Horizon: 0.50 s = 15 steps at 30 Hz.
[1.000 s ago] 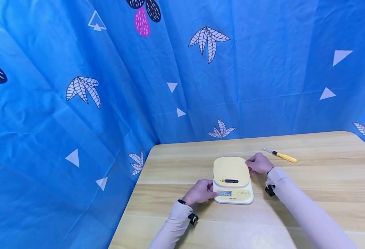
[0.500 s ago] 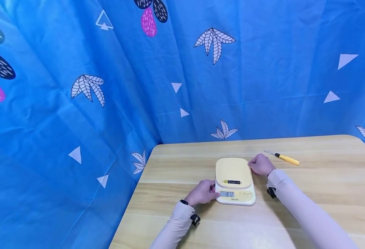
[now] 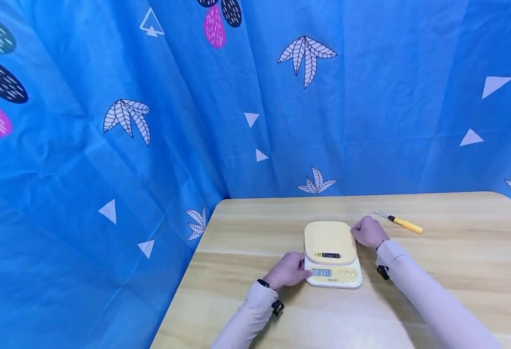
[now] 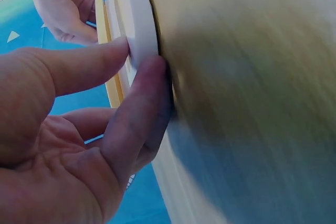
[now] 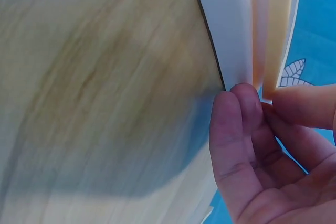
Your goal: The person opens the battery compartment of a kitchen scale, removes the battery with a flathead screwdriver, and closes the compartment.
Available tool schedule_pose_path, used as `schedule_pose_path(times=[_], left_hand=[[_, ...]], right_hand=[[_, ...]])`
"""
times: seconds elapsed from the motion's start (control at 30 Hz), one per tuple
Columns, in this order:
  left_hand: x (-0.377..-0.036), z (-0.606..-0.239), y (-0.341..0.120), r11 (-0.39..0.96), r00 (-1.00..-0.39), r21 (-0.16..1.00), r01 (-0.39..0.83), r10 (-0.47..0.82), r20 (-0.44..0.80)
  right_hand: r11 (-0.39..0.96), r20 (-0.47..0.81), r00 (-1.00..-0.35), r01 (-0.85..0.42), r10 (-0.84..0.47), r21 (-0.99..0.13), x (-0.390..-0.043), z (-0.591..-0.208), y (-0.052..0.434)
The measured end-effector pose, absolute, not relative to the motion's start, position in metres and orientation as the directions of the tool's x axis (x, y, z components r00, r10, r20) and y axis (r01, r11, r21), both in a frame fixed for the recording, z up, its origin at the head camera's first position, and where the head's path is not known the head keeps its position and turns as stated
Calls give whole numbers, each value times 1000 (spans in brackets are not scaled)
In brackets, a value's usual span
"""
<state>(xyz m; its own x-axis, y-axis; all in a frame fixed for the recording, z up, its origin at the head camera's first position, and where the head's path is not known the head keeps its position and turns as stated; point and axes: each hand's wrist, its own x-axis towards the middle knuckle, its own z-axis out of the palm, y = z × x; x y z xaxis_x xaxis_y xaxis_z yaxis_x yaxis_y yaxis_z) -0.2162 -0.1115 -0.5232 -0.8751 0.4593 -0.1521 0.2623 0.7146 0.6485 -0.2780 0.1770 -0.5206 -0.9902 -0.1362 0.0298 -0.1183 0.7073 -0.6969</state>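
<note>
Left hand (image 3: 288,269), right hand (image 3: 370,232) pinch scale (image 3: 329,239) at both sides; display (image 3: 322,273) already lit, screwdriver (image 3: 406,224) beyond right grip untouched.

A light wood-grain table (image 3: 242,228) with rounded far corners carries everything; its grain runs in plank-like bands, a browner one crossing the left part. A digital scale (image 3: 331,252) rests flat on it, with a white base, a pale-yellow platform and, along the near edge, a display (image 3: 322,273) showing digits. Farther right and nearer the table's far edge lies a yellow-handled screwdriver (image 3: 406,224), apart from the scale, its metal shaft pointing to the far left.
</note>
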Motion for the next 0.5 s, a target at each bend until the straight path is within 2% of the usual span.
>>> schedule_pose_path(times=[0.17, 0.5], left_hand=[[-218, -520, -110, 730, -880, 623, 283, 456, -136], [-215, -521, -109, 741, -884, 612, 274, 445, -143]], right_hand=[[714, 58, -989, -138, -135, -687, -275, -516, 178], [731, -1, -995, -75, -103, -678, -273, -516, 176]])
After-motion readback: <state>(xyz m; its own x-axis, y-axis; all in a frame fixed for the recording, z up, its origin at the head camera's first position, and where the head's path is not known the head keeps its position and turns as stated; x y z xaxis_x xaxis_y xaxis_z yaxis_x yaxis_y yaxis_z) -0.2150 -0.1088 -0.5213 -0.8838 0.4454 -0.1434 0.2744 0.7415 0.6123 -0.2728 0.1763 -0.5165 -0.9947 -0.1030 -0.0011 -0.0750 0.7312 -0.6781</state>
